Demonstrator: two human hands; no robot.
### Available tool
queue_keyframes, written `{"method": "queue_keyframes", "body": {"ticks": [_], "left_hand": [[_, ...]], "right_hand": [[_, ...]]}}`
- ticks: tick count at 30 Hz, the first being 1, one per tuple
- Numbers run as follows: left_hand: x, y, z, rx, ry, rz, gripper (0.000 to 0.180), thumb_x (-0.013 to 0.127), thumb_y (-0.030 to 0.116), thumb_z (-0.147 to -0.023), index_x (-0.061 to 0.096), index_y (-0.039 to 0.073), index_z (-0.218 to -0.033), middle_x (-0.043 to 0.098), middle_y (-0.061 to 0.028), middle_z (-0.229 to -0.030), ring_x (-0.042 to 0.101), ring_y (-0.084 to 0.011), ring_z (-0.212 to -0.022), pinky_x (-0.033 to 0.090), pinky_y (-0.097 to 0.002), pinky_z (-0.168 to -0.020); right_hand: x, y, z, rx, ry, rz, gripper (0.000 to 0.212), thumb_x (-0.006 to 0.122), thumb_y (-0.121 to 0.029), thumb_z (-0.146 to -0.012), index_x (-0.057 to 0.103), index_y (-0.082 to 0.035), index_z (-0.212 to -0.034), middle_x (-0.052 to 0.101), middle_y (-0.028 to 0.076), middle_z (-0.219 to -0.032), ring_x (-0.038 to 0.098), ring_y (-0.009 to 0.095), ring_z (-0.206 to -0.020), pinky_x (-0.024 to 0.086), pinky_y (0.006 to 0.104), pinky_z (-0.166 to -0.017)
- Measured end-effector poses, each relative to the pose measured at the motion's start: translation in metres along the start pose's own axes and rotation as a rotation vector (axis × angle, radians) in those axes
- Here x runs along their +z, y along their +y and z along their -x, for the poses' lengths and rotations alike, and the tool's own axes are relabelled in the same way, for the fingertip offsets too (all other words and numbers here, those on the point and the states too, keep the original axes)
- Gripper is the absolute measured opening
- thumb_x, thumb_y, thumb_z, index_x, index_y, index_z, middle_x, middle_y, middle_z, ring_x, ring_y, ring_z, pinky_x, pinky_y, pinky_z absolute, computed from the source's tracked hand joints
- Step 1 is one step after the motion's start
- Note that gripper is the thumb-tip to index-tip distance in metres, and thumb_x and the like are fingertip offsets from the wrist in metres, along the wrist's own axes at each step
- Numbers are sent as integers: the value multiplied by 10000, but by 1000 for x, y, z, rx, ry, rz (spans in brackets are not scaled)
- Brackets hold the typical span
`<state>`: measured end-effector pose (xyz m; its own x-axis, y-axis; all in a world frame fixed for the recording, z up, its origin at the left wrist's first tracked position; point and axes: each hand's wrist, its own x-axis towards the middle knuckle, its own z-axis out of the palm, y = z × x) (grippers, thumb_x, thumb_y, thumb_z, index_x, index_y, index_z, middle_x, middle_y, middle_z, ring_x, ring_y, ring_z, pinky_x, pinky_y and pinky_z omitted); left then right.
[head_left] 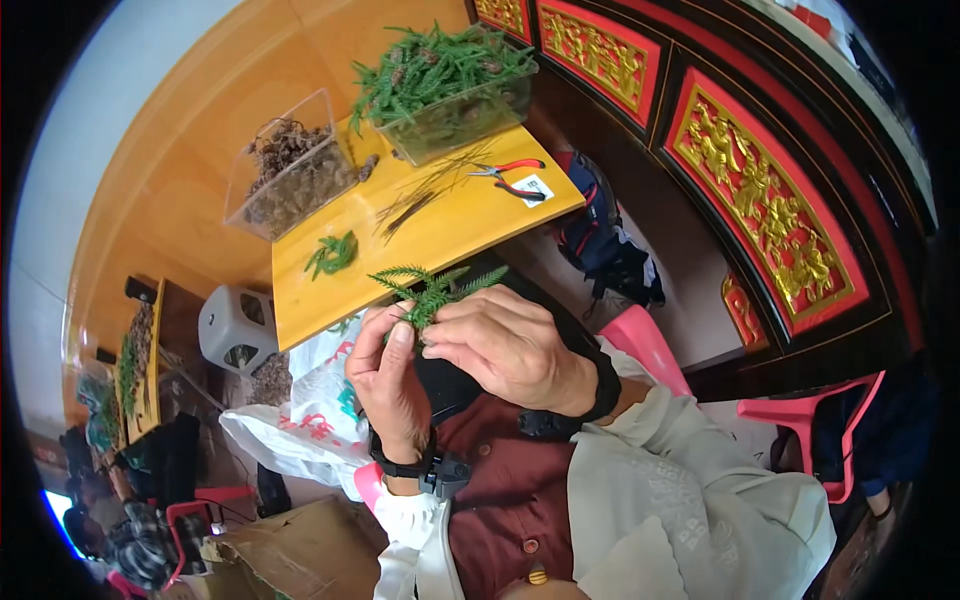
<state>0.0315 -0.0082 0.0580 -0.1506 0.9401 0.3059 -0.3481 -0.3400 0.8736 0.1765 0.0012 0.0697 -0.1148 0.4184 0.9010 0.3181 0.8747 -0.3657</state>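
Observation:
A small green needle sprig (432,288) is held up in front of my chest, between both hands. My left hand (388,378) pinches its lower stem with thumb and fingers. From the right, my right hand (510,345) closes its fingertips on the same sprig. Both wrists wear black bands. Beyond the hands stands a yellow wooden table (450,232) with a curled green sprig (333,253) and thin dark wires (420,196) lying on it.
On the table stand a clear box of green sprigs (447,88), a clear box of brown cones (290,175) and red-handled pliers (512,174). A grey stool (236,328), a white plastic bag (310,410), pink chairs (810,425) and a red-and-gold carved cabinet (770,210) surround me.

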Motion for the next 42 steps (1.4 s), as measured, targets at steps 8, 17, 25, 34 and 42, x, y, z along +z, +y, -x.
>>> {"method": "queue_keyframes", "body": {"ticks": [8,17,25,34,42], "left_hand": [[-5,-3,6,55,-36,-82,229,608,77,-864,604,-40,-1061,593,-52,-1034,540,-108,-921,405,-225,-805],[-6,-9,2,-28,35,-121,206,626,-5,-836,631,-35,-1040,609,-75,-1008,562,-145,-963,438,-270,-863],[-9,-16,1,46,63,-190,181,619,-17,-843,634,-39,-1022,615,-80,-1005,566,-138,-943,435,-263,-865],[-10,-19,-1,-20,1,-87,194,601,10,-870,614,-35,-1058,618,-79,-1050,561,-123,-951,434,-260,-863],[-4,-23,-1,-139,-24,-38,216,567,54,-902,595,-34,-1097,620,-68,-1066,561,-110,-959,423,-251,-877]], "right_hand": [[9,0,12,12,-17,61,276,767,-8,-650,622,-31,-884,639,82,-836,630,251,-729,483,333,-640],[13,8,17,-13,-37,139,240,748,-5,-663,604,-43,-851,616,76,-858,614,246,-734,467,343,-632],[17,12,20,37,-99,98,223,739,-11,-676,591,-47,-839,607,71,-828,613,247,-740,470,340,-649],[21,10,21,179,-17,-25,234,741,2,-673,561,-50,-811,610,66,-779,620,252,-706,483,339,-642],[19,17,27,51,-28,123,276,734,26,-639,510,-59,-777,574,62,-746,586,249,-656,447,343,-589]]}}
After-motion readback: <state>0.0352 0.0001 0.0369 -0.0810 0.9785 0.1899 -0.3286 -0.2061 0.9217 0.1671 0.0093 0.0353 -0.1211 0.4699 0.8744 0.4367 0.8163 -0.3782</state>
